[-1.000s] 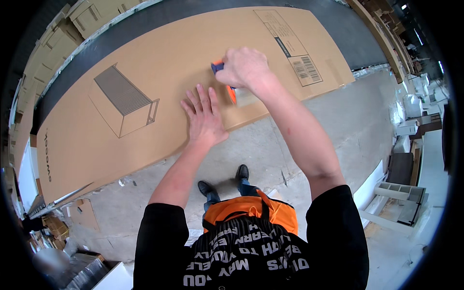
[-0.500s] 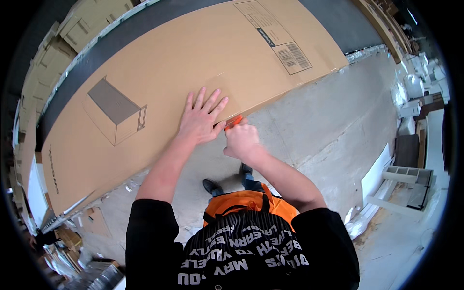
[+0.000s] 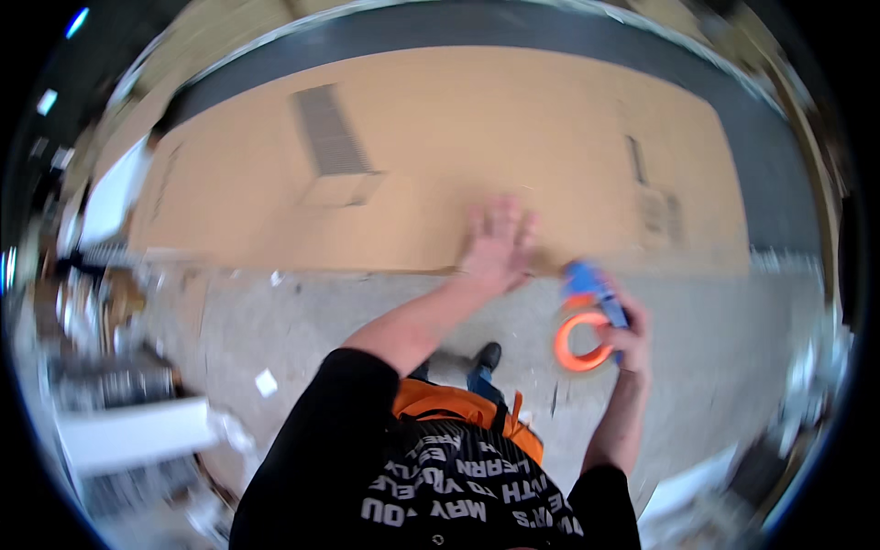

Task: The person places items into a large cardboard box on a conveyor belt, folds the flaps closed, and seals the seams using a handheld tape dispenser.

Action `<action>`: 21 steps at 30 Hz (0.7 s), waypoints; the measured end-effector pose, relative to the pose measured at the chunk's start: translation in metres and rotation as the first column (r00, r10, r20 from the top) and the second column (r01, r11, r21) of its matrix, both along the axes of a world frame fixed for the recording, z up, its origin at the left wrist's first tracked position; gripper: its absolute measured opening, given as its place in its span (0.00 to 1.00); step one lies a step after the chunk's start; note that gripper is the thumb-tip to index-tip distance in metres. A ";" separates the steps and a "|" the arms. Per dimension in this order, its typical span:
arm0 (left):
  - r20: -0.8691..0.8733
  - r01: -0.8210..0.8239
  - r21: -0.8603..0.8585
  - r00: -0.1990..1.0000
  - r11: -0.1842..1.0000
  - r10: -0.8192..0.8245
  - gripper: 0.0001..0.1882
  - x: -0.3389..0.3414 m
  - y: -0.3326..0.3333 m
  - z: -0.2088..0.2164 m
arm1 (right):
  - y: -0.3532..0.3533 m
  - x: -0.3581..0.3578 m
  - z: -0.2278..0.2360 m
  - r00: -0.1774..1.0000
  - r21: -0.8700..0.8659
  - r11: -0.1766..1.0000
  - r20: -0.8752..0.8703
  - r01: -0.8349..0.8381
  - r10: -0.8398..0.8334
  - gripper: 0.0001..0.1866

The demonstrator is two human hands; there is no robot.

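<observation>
A large flat cardboard box lies in front of me, its near edge running across the picture. My left hand rests on its top by that edge, fingers spread and holding nothing. My right hand is wrapped round the handle of a blue tape dispenser with an orange ring-shaped roll. The dispenser's head is close to the box's near edge, to the right of my left hand. Motion blurs both hands, and I cannot tell whether the dispenser touches the cardboard.
Under and behind the box is a dark grey surface. Grey concrete floor lies between me and the box, with a white scrap on it. White panels and packing stuff stand at the left.
The view has swung, showing more of the box's right end. My right hand has moved right, away from my left; the blue dispenser now shows, where only an orange part was visible before.
</observation>
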State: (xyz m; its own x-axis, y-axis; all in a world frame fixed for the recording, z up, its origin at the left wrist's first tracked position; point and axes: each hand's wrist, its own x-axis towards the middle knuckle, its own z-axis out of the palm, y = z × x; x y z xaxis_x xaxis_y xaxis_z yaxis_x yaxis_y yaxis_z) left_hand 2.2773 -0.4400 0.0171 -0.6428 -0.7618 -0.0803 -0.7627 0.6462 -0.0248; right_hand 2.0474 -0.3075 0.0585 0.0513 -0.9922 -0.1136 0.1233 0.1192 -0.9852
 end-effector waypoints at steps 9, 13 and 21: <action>-0.689 0.105 0.289 0.713 0.951 0.130 0.34 -0.015 0.010 -0.057 | -0.266 0.193 -0.029 0.937 -0.118 0.991 -0.337 0.058 -0.095 0.28; -0.641 0.286 0.334 0.768 0.898 -0.007 0.25 -0.027 0.002 -0.039 | -0.305 0.211 -0.024 0.804 -0.067 0.996 -0.594 -0.056 0.005 0.28; -0.415 -0.435 0.476 0.655 0.764 0.631 0.26 0.332 0.065 -0.003 | -0.219 0.191 -0.039 0.657 -0.514 0.730 -0.362 0.451 -0.661 0.30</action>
